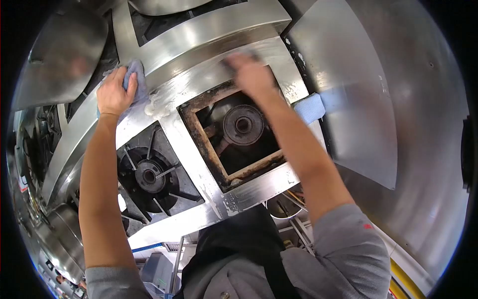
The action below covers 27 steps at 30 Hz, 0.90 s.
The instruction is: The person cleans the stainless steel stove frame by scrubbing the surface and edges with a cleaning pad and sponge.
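Note:
My left hand grips a greyish-purple cloth against the raised steel ledge of the stove. Motion blurs my right hand, which is over the wet steel top behind the square burner opening. At its fingertips is a dark, smeared thing whose kind I cannot make out. Whitish suds lie on the steel between my hands. Inside the opening, which has a browned, grimy rim, a round burner shows without a grate over it.
A second burner with a black grate is at the left. A folded blue cloth rests at the stove's right edge, beside a steel panel. A large steel pan stands at upper left, and a pot is below the front edge.

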Each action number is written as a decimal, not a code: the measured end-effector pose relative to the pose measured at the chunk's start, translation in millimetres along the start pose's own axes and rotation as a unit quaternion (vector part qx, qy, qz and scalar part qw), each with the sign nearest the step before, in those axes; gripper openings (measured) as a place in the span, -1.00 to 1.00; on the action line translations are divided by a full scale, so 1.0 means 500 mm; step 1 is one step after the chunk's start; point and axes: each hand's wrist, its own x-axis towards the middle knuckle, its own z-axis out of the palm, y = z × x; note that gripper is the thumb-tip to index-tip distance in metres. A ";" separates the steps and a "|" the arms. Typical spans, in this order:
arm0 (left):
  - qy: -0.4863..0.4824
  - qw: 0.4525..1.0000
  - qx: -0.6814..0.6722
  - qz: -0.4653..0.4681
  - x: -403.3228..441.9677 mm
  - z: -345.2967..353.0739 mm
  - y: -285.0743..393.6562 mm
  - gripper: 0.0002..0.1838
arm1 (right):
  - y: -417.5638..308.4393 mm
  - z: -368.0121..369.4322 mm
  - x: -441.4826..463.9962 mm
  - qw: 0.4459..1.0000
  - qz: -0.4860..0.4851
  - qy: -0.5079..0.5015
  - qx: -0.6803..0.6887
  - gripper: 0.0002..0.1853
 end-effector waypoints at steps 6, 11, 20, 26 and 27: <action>-0.013 1.000 0.005 0.002 0.000 0.005 -0.008 -0.66 | -0.059 0.050 -0.002 0.994 0.015 0.113 -0.008 -0.49; -0.023 1.000 0.011 0.002 0.005 0.001 -0.007 -0.66 | 0.044 -0.017 0.008 0.997 -0.006 0.072 0.000 -0.45; -0.030 1.000 0.000 0.003 0.000 0.001 -0.007 -0.69 | 0.020 0.011 -0.025 0.992 -0.067 0.078 0.079 -0.44; -0.060 0.998 0.013 -0.005 0.001 -0.006 -0.007 -0.69 | 0.113 -0.031 0.022 0.978 0.109 0.173 0.047 -0.58; -0.048 0.999 0.008 -0.001 0.001 -0.002 -0.008 -0.70 | 0.099 0.000 0.012 0.977 0.057 0.206 0.024 -0.60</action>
